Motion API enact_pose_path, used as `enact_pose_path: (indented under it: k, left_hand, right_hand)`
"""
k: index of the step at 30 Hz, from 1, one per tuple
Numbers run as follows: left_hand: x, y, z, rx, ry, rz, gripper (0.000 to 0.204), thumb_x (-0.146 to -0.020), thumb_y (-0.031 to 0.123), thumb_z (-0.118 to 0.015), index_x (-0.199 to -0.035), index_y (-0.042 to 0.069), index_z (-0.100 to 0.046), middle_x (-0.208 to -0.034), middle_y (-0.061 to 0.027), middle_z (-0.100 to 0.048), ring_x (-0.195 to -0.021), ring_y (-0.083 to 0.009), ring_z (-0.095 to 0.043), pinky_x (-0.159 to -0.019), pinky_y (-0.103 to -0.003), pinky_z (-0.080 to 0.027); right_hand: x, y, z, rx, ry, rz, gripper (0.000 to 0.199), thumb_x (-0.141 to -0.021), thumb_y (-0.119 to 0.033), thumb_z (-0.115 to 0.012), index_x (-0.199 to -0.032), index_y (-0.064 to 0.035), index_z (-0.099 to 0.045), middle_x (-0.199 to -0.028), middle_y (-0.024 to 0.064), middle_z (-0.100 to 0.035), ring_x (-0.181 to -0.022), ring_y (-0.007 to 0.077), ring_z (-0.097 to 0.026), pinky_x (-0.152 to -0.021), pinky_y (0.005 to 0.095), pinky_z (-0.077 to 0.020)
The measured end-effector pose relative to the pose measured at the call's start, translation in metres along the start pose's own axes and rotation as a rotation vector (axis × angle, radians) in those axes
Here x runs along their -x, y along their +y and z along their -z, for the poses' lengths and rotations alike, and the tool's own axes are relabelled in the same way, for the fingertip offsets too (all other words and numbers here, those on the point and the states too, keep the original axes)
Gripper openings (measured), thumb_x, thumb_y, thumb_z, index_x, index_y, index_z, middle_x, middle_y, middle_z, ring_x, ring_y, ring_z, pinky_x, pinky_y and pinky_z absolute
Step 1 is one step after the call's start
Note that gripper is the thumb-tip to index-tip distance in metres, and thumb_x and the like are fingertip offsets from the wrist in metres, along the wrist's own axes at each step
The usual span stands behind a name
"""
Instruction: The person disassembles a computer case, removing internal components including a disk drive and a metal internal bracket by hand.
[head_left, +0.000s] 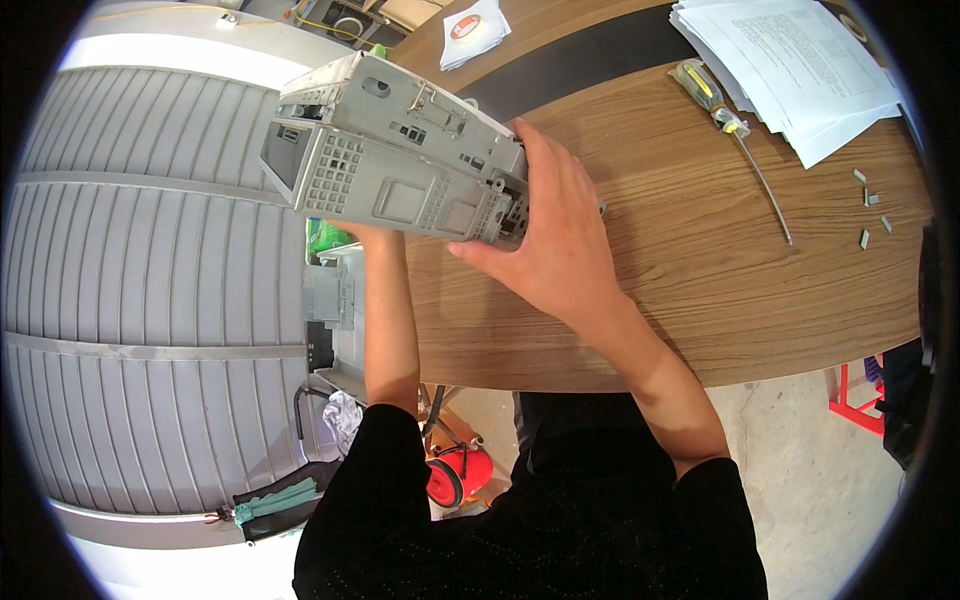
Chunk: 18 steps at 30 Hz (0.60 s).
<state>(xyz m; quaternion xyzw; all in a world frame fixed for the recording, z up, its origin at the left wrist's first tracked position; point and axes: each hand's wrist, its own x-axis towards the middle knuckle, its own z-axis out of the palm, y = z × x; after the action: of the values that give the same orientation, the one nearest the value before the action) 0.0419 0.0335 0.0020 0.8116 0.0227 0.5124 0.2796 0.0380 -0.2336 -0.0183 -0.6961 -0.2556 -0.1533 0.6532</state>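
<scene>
Person holds a grey metal drive cage [400, 160] with both hands at the left edge of the wooden counter [680, 280]. Right hand [555, 235] is clamped on the cage's near right end, fingers wrapped over the top, thumb on the perforated front face. Left hand [365, 235] is under the cage, mostly hidden; whether that grip is closed cannot be told. Cage is tilted, partly overhanging the counter edge. Well right of the right-hand grip: a yellow-handled screwdriver [735, 130], a paper stack [800, 60], several small metal clips [870, 200].
</scene>
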Motion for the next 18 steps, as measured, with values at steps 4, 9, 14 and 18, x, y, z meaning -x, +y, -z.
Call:
enact_pose_path:
  k: [4,9,14,18]
  left_hand:
    - [0.0039,0.0029,-0.003,-0.009,0.008,-0.002,0.045,-0.1,0.027,-0.052,-0.136,-0.001,-0.045,-0.13,-0.0148,-0.057,-0.113,-0.0236,-0.058,-0.095,-0.038,-0.048]
    - [0.0038,0.0016,-0.0016,-0.008,0.015,0.004,0.043,-0.1,0.025,-0.053,-0.134,-0.001,-0.049,-0.128,-0.0148,-0.059,-0.11,-0.0235,-0.06,-0.092,-0.038,-0.052]
    - [-0.0028,0.0002,0.0027,-0.005,0.016,0.027,0.041,-0.099,0.023,-0.054,-0.132,-0.001,-0.052,-0.126,-0.0147,-0.061,-0.107,-0.0234,-0.062,-0.089,-0.037,-0.055]
    - [-0.0036,0.0036,0.005,0.022,0.019,0.057,0.04,-0.099,0.022,-0.055,-0.131,-0.002,-0.054,-0.124,-0.0146,-0.062,-0.105,-0.0232,-0.064,-0.087,-0.037,-0.057]
  right_hand:
    - [-0.0009,0.0014,0.0032,-0.002,-0.043,-0.008,0.102,-0.063,-0.03,-0.09,-0.145,-0.0016,-0.036,-0.134,0.0217,-0.051,-0.123,0.0379,-0.051,-0.104,0.0473,-0.0409]
    - [-0.0005,0.0001,0.0024,0.003,-0.02,-0.005,0.102,-0.063,-0.03,-0.091,-0.145,-0.0019,-0.036,-0.133,0.0219,-0.052,-0.122,0.0382,-0.052,-0.103,0.0474,-0.0418]
    - [-0.0015,0.0021,-0.0006,0.013,0.011,0.031,0.104,-0.063,-0.039,-0.089,-0.145,-0.0005,-0.036,-0.13,0.0188,-0.052,-0.114,0.0371,-0.053,-0.097,0.0466,-0.0429]
    - [-0.0021,0.0034,-0.0004,0.033,0.027,0.056,0.103,-0.063,-0.041,-0.089,-0.143,-0.0001,-0.039,-0.129,0.0194,-0.054,-0.113,0.0375,-0.055,-0.096,0.0471,-0.0448]
